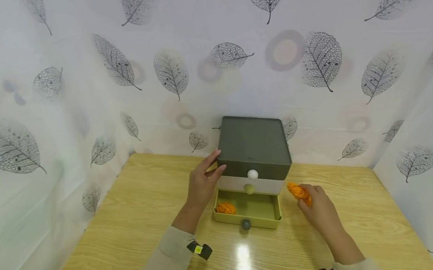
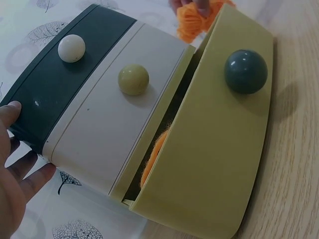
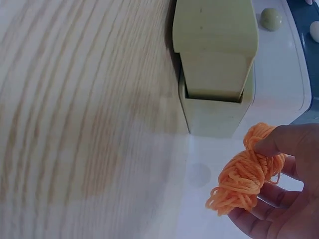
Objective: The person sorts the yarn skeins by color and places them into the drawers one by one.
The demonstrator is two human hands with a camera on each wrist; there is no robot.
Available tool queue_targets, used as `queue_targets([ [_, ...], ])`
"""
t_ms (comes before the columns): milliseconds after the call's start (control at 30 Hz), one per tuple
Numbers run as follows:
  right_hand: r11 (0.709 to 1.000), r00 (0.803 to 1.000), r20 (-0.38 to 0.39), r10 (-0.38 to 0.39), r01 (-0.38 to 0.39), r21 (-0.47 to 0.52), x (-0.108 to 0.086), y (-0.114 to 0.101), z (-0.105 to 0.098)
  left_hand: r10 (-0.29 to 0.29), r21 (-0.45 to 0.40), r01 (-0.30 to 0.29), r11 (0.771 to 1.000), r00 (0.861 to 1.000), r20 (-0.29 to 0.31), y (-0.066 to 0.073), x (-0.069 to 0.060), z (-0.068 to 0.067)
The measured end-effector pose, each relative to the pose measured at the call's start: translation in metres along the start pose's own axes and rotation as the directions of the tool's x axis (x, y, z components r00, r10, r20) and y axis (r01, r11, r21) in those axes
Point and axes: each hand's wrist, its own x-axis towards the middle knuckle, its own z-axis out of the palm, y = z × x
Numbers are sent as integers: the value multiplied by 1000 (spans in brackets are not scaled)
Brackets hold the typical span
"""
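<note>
A small three-tier drawer box stands on the table, with dark green, white and olive tiers. Its olive bottom drawer is pulled out, and an orange yarn bundle lies in that drawer's left front corner. My left hand rests against the left side of the box, thumb on the dark green front and the other fingers along the side. To the right of the box, my right hand pinches a second orange yarn bundle between thumb and fingers, above the table and apart from the drawer.
Round knobs sit on the drawer fronts: white, olive and dark grey-green. The wood-grain table extends to both sides. Behind it and at the sides hangs a leaf-patterned white sheet.
</note>
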Motion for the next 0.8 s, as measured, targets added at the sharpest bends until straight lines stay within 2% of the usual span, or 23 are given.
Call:
queue_targets([
  [267, 1000, 1000, -26, -11, 11, 28, -8, -15, -2, -28, -16, 28, 999, 1000, -5, 1, 1, 1],
  [567, 996, 996, -63, -58, 62, 64, -17, -33, -2, -10, -9, 10, 1000, 1000, -6, 0, 0, 1],
  [800, 989, 987, -109, -116, 125, 82, -20, -42, 6, -43, -19, 43, 999, 999, -4, 30, 0, -1],
])
